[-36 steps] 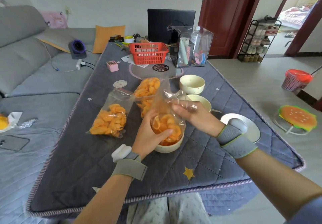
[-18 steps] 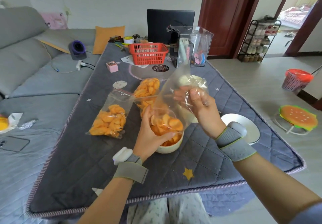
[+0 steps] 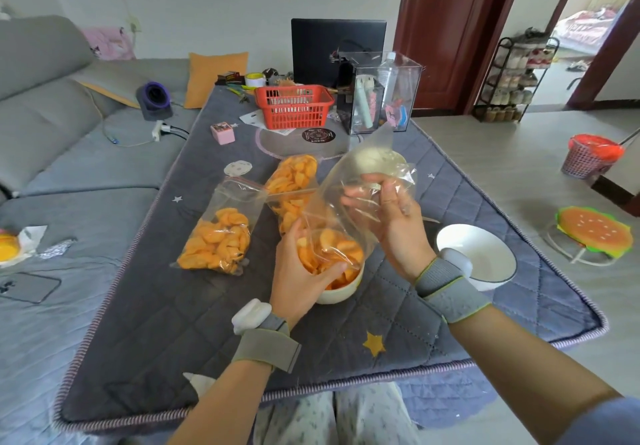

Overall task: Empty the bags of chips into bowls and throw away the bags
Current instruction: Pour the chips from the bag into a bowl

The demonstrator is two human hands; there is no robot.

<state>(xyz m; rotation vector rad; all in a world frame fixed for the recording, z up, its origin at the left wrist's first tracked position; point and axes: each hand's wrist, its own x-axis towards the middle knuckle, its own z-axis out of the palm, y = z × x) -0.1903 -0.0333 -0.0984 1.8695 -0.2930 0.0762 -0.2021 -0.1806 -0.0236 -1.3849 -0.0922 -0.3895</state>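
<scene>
Chips spill from an upturned clear bag into a cream bowl on the table. Its raised bottom is pinched shut in the right hand, while the left hand closes around its mouth at the bowl's rim. Two full bags lie just to the left, a white bowl to the right.

Bright, even daylight fills the room, strongest through the doorway at upper right. Shadows are soft. Wide-angle bending curves the edges; the clear bag shows faint glare.
</scene>
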